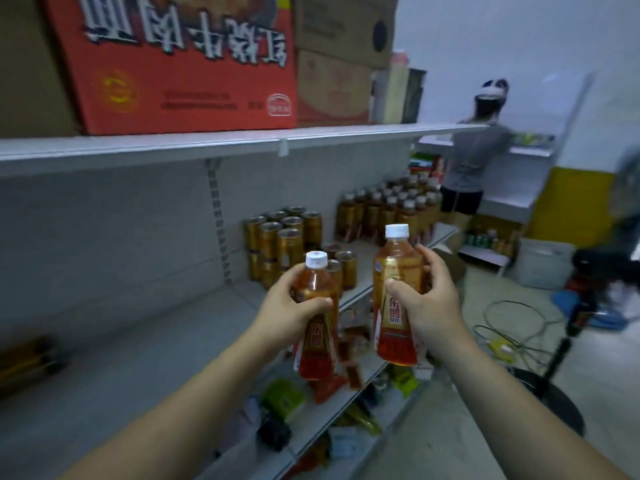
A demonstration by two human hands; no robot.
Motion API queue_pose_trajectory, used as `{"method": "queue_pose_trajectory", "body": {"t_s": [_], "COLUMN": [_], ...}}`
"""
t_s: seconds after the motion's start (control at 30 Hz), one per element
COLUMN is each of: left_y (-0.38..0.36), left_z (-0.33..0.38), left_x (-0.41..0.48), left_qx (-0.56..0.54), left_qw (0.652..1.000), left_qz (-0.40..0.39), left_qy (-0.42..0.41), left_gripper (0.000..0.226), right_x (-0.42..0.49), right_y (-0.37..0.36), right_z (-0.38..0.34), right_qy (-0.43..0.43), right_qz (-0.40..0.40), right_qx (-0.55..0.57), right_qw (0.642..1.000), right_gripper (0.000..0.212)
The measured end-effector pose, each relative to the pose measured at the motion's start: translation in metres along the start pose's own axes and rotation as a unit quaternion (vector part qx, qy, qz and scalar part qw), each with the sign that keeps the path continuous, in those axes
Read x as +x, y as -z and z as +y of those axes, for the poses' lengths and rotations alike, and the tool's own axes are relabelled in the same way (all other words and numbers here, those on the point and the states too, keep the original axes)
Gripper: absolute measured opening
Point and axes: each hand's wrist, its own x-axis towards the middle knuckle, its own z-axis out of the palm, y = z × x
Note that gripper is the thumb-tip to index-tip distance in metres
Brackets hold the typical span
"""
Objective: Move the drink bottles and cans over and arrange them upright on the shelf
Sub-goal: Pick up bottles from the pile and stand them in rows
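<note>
Gripping an amber drink bottle (317,344) around its shoulder, the left hand (294,313) holds it roughly upright over the grey shelf (138,358). The right hand (433,306) has its fingers (426,259) curled round a second bottle (394,327), slightly higher and just beside the first. Farther along the shelf stand gold cans (277,244), some stacked, and beyond them a cluster of upright bottles (388,209). A red carton (180,64) sits on the shelf above.

A single view is taken from a head-worn wide-angle camera, aimed forward and slightly down along the shelf (138,358), seen from close beside it.
</note>
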Motion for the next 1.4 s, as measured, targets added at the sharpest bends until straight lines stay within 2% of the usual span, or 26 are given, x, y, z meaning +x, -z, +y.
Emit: {"method": "queue_pose_trajectory", "body": {"t_s": [0.1,0.2,0.3,0.47,0.53,0.63,0.77,0.9,1.13,1.23,1.3,1.4], "left_y": [-0.048,-0.088,-0.117,-0.157,-0.169,-0.184,-0.192,-0.197,-0.206,-0.205,-0.206,-0.208], "left_z": [-0.007,-0.013,-0.025,-0.049,-0.057,-0.067,-0.080,-0.101,-0.125,-0.138,-0.154,-0.176], "left_x": [0.035,0.071,0.112,0.199,0.234,0.277,0.328,0.370,0.407,0.406,0.400,0.393], "left_qx": [0.002,0.007,0.001,0.000,-0.003,0.013,0.060,0.117,0.116,0.134,0.132,0.133], "left_qw": [0.999,0.998,0.997,0.997,0.997,0.998,0.997,0.992,0.985,0.982,0.979,0.969], "left_qz": [-0.041,-0.069,-0.076,-0.071,-0.060,-0.041,-0.014,0.013,0.117,0.128,0.139,0.167], "left_qy": [0.008,0.010,0.012,0.028,0.040,0.048,0.047,0.048,0.058,0.043,0.074,0.123], "left_gripper": [0.062,0.055,0.051,0.057,0.059,0.043,0.039,0.035,0.040,0.058,0.079,0.094], "right_x": [0.021,0.049,0.087,0.167,0.201,0.245,0.294,0.333,0.380,0.393,0.397,0.397], "right_y": [0.046,0.080,0.099,0.116,0.121,0.124,0.123,0.114,0.104,0.104,0.104,0.104], "right_z": [0.015,0.034,0.054,0.088,0.100,0.116,0.144,0.181,0.238,0.245,0.250,0.256], "right_qy": [-0.013,-0.025,-0.031,-0.029,-0.037,-0.051,-0.068,-0.083,-0.057,-0.031,-0.025,-0.007], "right_qz": [0.051,0.083,0.097,0.100,0.084,0.052,0.024,-0.024,-0.121,-0.150,-0.168,-0.203], "right_qx": [-0.008,-0.023,-0.044,-0.080,-0.088,-0.084,-0.103,-0.120,-0.090,-0.070,-0.053,-0.050], "right_qw": [0.999,0.996,0.994,0.991,0.992,0.994,0.992,0.989,0.987,0.986,0.984,0.978], "right_gripper": [0.068,0.068,0.073,0.078,0.078,0.073,0.087,0.083,0.069,0.077,0.083,0.085]}}
